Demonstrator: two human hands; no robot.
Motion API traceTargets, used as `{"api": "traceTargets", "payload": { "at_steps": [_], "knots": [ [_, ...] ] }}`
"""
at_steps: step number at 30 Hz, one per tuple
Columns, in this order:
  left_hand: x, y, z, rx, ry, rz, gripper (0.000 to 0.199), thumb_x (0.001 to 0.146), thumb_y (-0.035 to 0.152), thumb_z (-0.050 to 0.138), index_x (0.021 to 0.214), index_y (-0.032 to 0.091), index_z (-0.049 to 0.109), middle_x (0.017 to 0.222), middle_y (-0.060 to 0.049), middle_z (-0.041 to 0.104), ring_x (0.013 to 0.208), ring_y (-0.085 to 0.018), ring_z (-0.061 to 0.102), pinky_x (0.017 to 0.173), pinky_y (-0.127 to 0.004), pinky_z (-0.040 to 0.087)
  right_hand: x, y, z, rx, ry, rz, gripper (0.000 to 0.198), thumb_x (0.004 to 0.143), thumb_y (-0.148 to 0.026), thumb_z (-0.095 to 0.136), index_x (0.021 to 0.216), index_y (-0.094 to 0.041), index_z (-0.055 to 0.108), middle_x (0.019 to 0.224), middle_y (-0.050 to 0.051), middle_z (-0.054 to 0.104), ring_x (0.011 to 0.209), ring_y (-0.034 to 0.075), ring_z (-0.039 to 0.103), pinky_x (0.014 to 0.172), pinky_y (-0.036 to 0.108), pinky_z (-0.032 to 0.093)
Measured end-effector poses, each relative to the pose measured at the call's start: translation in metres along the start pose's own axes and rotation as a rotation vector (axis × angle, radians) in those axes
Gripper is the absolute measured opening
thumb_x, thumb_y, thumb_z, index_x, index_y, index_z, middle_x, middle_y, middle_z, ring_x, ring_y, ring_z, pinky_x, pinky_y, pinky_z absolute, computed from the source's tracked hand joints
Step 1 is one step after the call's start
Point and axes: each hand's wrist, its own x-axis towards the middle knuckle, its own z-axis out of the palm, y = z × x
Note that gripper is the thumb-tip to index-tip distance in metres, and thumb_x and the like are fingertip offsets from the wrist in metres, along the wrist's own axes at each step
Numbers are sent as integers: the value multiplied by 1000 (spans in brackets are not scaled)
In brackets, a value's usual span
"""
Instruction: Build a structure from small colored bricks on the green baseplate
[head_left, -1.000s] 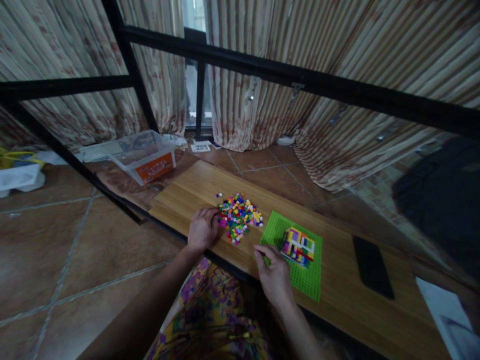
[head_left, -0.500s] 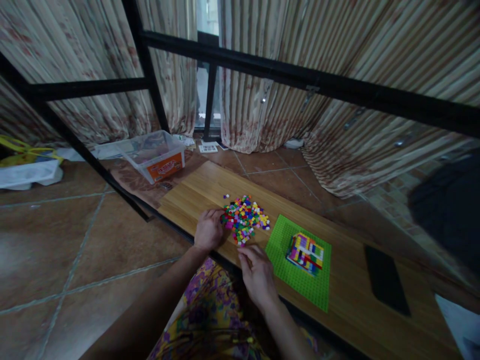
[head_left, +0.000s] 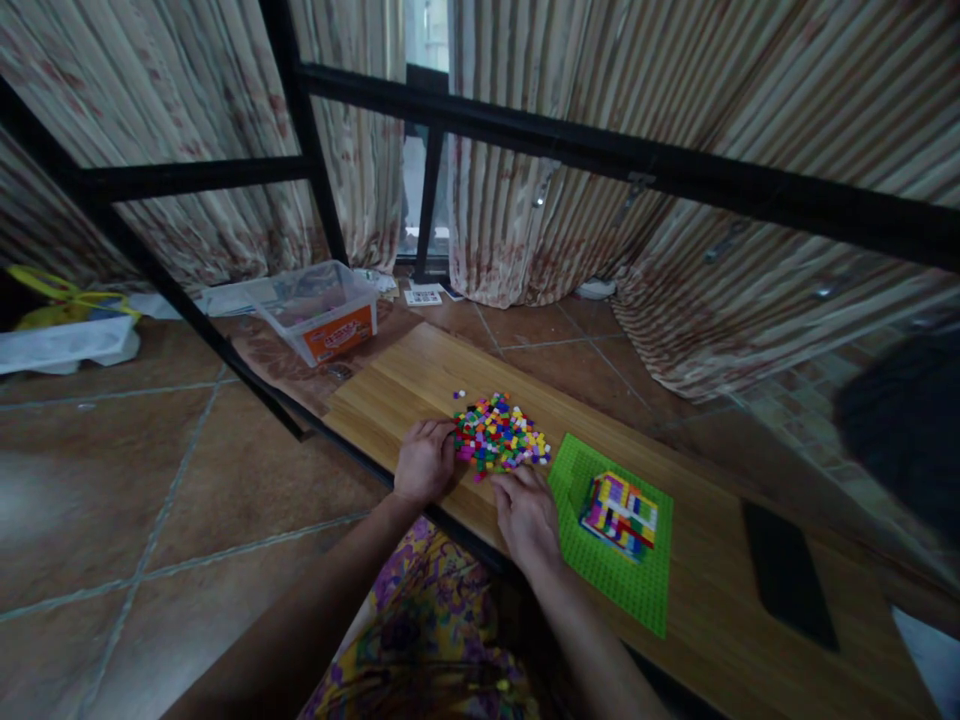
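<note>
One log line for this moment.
left hand: at left edge of brick pile | right hand: at pile's near edge | brick build: on green baseplate

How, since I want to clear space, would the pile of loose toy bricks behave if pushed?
The loose toy bricks would probably scatter, since they lie in a heap, seemingly unjoined. Each is likely light, being tiny beside the right hand. Their blocky shapes suggest sliding or tumbling across the wooden tabletop rather than rolling.
</note>
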Motion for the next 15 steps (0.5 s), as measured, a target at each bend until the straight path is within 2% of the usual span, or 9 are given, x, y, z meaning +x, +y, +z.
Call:
{"api": "traceTargets", "payload": {
  "at_steps": [4,10,15],
  "knots": [
    [0,1,-1,-2,-1,-4,22,91,21,47,102,18,65,103,-8,70,98,-22,61,93,-39,49,7,8,-8,-24,78,73,25,90,-19,48,94,-22,72,88,6,62,89,22,55,83,33,42],
    [1,1,-1,-13,-1,0,21,90,20,47,101,19,65,103,-8,69,95,-21,61,92,-39,49,36,-11,-1,27,65,-30,28,91,-21,46,107,-23,70,94,7,62,91,22,53,86,36,41],
    [0,1,0,-17,2,5,22,90,19,46,102,19,65,103,-8,69,97,-21,60,93,-40,49,46,-9,9,-22,53,-14,25,89,-20,51,105,-24,69,94,7,62,92,23,52,84,36,40]
  ]
}}
